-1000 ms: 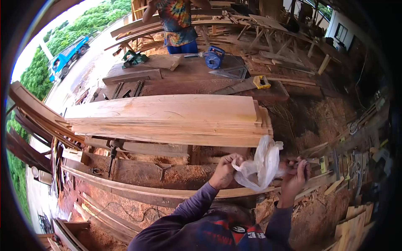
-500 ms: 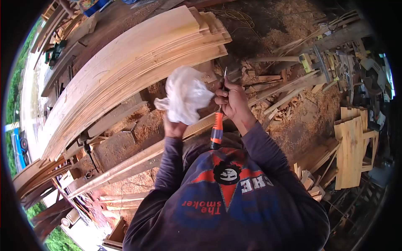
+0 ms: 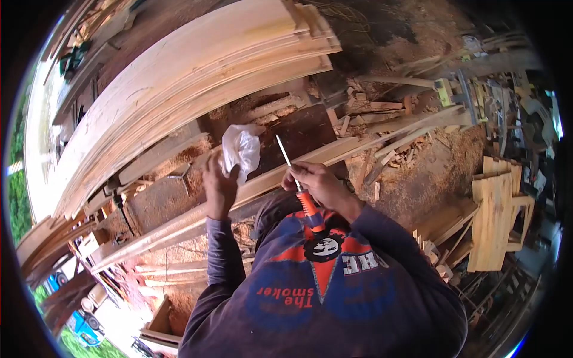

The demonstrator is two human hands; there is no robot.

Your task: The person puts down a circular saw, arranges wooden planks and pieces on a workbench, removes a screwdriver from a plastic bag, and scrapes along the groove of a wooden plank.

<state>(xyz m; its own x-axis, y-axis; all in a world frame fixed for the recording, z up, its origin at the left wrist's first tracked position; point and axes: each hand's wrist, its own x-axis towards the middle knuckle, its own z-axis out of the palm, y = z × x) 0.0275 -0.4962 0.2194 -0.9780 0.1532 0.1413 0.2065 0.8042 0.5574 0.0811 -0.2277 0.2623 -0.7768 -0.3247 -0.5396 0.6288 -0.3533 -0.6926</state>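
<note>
My left hand (image 3: pixel 219 186) has its thumb and fingers closed on the near edge of a crumpled white plastic bag (image 3: pixel 242 149), just above the workbench; the bag hides some of the fingers. In my right hand (image 3: pixel 325 185) is a screwdriver (image 3: pixel 310 209) with an orange and black handle, pinched by the metal shaft just beyond the handle. Its tip points up and away from me, and the handle end lies close against my shirt.
A stack of long curved boards (image 3: pixel 197 59) lies beyond the bench. One long narrow plank (image 3: pixel 197 224) crosses in front of me. Wood offcuts (image 3: pixel 400 158) and shavings cover the ground to the right, near a slatted wooden piece (image 3: pixel 492 221). A yellow-ended clamp (image 3: pixel 443 92) stands further back.
My left hand has moved left with the bag, which now looks smaller and more bunched. My right hand has come down and nearer, and the screwdriver now tilts to the left.
</note>
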